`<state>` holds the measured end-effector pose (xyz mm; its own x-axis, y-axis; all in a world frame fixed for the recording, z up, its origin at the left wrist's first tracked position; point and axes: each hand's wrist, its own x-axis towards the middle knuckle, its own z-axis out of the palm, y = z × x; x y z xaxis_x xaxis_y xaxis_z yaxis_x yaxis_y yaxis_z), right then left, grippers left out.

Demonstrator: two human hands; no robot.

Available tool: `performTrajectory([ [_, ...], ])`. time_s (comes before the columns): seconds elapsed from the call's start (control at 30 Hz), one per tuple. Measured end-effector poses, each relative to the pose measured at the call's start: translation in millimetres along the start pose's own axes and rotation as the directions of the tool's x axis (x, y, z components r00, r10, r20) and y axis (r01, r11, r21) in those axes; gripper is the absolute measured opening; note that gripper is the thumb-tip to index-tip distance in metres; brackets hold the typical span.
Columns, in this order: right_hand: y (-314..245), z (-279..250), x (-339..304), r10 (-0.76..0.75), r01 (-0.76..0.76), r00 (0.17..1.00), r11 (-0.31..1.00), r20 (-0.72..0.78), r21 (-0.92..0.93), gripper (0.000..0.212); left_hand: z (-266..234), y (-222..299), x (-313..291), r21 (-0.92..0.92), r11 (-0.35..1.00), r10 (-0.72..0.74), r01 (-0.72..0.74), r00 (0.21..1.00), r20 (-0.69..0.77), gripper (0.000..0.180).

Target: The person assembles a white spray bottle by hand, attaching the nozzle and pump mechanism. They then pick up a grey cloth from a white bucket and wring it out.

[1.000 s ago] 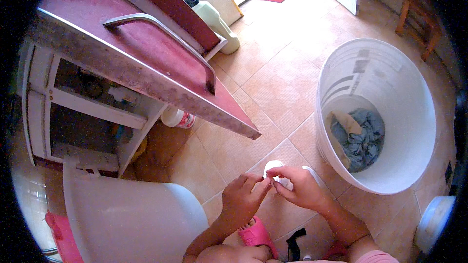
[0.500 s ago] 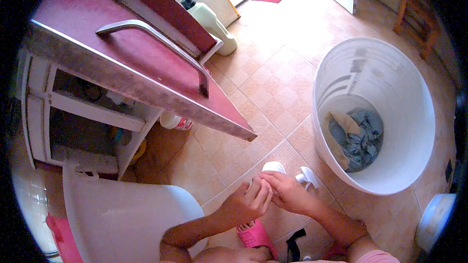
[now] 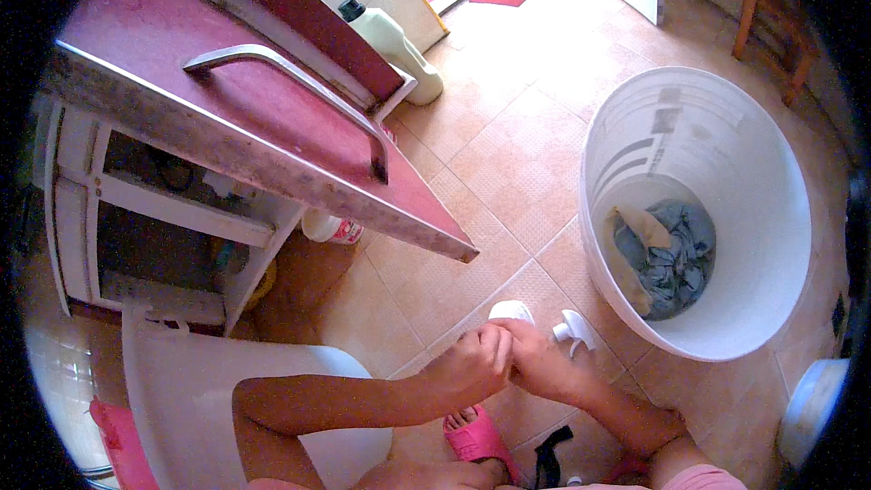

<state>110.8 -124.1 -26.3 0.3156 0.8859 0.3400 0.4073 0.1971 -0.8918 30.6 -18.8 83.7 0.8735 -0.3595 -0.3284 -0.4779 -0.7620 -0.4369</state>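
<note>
My left hand (image 3: 470, 365) and my right hand (image 3: 542, 361) meet in front of me, their curled fingers pressed together. Whatever lies between them, if anything, is hidden. Just beyond the knuckles shows a white round item (image 3: 512, 311), partly covered by the hands. Close to the right hand is a white spray trigger head (image 3: 573, 330); whether it is joined to a bottle cannot be seen. Below the hands is a foot in a pink slipper (image 3: 478, 436).
An open red cabinet door (image 3: 272, 118) juts out at the left, above a pale tub (image 3: 245, 381). A tall white bucket (image 3: 744, 172) at the right holds wet grey-blue cloth (image 3: 676, 259). A pale green jug (image 3: 395, 45) stands farther back on the tiled floor (image 3: 508, 163).
My left elbow has swung outward to the left, so that forearm lies flatter. Both hands stay pressed together, turned slightly. The surroundings look the same.
</note>
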Motion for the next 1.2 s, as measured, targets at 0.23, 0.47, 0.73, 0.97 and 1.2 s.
performTrajectory([
  [0.23,-3,2,0,0.053,-0.045,0.997,0.991,-0.054,0.124,0.039,14,0,-4,-0.246,0.968,-0.092,0.058,0.988,-0.127,0.018],
  [0.47,2,3,-3,0.074,-0.06,0.993,0.988,-0.094,0.14,0.037,21,6,-9,-0.353,0.923,-0.223,0.153,0.96,-0.167,0.019],
  [0.73,4,12,-5,0.057,-0.043,0.989,0.994,-0.139,0.102,0.039,29,9,-17,-0.44,0.863,-0.339,0.249,0.931,-0.138,0.023],
  [0.97,9,16,-5,0.065,-0.051,0.991,0.991,-0.118,0.122,0.039,34,3,-16,-0.518,0.818,-0.354,0.249,0.929,-0.113,0.027],
  [1.2,11,18,-4,0.059,-0.046,0.989,0.995,-0.133,0.093,0.041,33,0,-16,-0.56,0.78,-0.398,0.28,0.912,-0.097,0.026],
])
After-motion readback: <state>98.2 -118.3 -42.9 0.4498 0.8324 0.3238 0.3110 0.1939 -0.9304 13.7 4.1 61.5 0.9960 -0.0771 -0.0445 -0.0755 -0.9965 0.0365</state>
